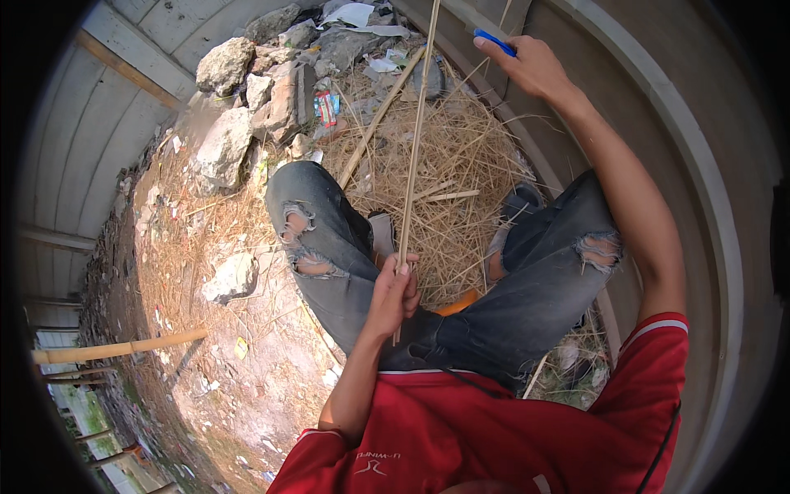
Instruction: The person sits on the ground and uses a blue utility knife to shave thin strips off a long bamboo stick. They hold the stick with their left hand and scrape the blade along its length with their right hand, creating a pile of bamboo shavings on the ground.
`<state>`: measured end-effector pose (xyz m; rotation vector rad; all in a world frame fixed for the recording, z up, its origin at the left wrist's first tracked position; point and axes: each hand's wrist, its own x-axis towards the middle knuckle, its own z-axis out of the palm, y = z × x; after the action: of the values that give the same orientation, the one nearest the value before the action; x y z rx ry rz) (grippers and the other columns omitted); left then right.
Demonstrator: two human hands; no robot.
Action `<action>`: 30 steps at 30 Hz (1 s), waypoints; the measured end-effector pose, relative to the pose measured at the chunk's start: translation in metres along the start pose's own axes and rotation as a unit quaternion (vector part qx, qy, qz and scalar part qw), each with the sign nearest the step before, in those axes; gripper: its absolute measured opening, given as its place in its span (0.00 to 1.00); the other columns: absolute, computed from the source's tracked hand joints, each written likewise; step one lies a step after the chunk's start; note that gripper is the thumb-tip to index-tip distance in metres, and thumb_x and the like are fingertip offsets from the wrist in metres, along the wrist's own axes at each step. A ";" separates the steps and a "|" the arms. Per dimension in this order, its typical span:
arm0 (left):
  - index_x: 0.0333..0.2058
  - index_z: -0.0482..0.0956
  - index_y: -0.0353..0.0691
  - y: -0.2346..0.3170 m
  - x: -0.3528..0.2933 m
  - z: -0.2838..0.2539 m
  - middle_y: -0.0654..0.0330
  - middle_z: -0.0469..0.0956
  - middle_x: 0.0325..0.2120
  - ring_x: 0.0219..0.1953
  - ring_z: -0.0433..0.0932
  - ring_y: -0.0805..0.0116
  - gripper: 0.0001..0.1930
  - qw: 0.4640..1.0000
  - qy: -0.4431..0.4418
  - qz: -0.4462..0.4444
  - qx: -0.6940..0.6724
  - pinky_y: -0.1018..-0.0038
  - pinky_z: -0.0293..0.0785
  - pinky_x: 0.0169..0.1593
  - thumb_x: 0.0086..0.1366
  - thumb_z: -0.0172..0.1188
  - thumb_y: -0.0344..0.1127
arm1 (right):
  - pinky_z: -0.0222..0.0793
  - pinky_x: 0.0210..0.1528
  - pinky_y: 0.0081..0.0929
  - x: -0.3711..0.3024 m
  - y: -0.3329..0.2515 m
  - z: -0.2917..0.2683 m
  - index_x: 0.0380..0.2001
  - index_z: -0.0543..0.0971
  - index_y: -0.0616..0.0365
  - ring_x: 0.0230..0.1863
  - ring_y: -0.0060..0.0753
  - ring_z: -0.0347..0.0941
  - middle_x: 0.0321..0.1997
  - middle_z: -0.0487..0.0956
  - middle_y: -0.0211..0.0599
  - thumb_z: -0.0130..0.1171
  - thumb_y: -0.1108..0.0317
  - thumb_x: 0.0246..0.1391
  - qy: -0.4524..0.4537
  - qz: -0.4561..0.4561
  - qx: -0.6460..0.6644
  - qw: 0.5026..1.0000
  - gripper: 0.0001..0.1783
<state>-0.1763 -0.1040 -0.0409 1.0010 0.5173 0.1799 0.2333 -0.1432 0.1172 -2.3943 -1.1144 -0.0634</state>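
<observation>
My left hand [393,298] is closed around the lower end of a long, thin bamboo strip [417,140], just above my lap. The strip rises away from me, nearly upright in the picture, and runs out past the top edge. Out to the far right, my right hand [533,67] grips a blue-handled tool [494,43]. Only its blue part shows, so I cannot tell what kind of tool it is. Between my bent legs a heap of pale shavings and thin strips [453,156] covers the ground. Something orange [459,303] lies close to my lap.
Large stones [225,148] and rubble are piled at the far left. A flat wooden slat [383,119] leans across the shavings. A bamboo pole [123,347] juts in from the left. A curved-looking grey wall [675,165] stands close on my right. Litter dots the ground.
</observation>
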 end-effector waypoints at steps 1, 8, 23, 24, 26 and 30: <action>0.57 0.64 0.43 0.005 0.004 0.005 0.70 0.54 0.17 0.13 0.52 0.80 0.18 1.000 -0.001 0.018 0.014 0.80 0.50 0.17 0.78 0.45 0.47 | 0.71 0.34 0.44 -0.010 -0.017 -0.001 0.27 0.82 0.63 0.26 0.46 0.78 0.20 0.78 0.45 0.49 0.28 0.60 -0.072 0.002 -0.025 0.997 0.42; 0.60 0.65 0.41 0.026 0.018 0.020 0.72 0.54 0.16 0.13 0.52 0.83 0.19 0.995 0.000 0.075 0.059 0.81 0.50 0.17 0.80 0.41 0.46 | 0.74 0.39 0.56 -0.087 -0.071 0.057 0.24 0.82 0.63 0.31 0.60 0.80 0.23 0.80 0.52 0.44 0.31 0.64 -0.194 -0.228 -0.071 0.952 0.42; 0.56 0.65 0.44 0.006 0.003 -0.002 0.71 0.54 0.16 0.13 0.50 0.81 0.15 0.996 -0.009 0.070 0.054 0.80 0.51 0.17 0.80 0.41 0.45 | 0.72 0.31 0.45 -0.038 -0.035 0.006 0.26 0.83 0.63 0.23 0.49 0.77 0.16 0.75 0.45 0.46 0.34 0.66 -0.025 -0.113 0.021 0.993 0.39; 0.55 0.65 0.43 0.010 0.003 -0.001 0.71 0.54 0.16 0.13 0.50 0.82 0.14 0.997 -0.010 0.070 0.044 0.81 0.51 0.17 0.80 0.41 0.44 | 0.72 0.31 0.46 -0.044 -0.045 0.006 0.26 0.83 0.62 0.23 0.50 0.77 0.16 0.76 0.45 0.47 0.34 0.66 -0.044 -0.115 0.024 0.992 0.39; 0.55 0.65 0.41 0.017 0.002 0.003 0.72 0.54 0.16 0.13 0.50 0.83 0.14 0.997 -0.012 0.070 0.023 0.82 0.50 0.17 0.81 0.40 0.42 | 0.72 0.32 0.47 -0.051 -0.059 0.007 0.26 0.84 0.62 0.23 0.52 0.77 0.17 0.77 0.46 0.47 0.35 0.65 -0.072 -0.123 0.027 0.989 0.38; 0.55 0.65 0.44 0.014 0.006 0.006 0.72 0.53 0.15 0.13 0.50 0.82 0.14 0.998 -0.013 0.060 0.031 0.81 0.50 0.17 0.80 0.42 0.45 | 0.74 0.33 0.50 -0.068 -0.068 0.017 0.27 0.84 0.61 0.25 0.55 0.78 0.19 0.78 0.48 0.48 0.34 0.64 -0.112 -0.155 -0.001 0.982 0.38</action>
<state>-0.1672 -0.0988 -0.0289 1.0948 0.4410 0.2575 0.1359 -0.1470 0.1138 -2.2493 -1.5848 0.1032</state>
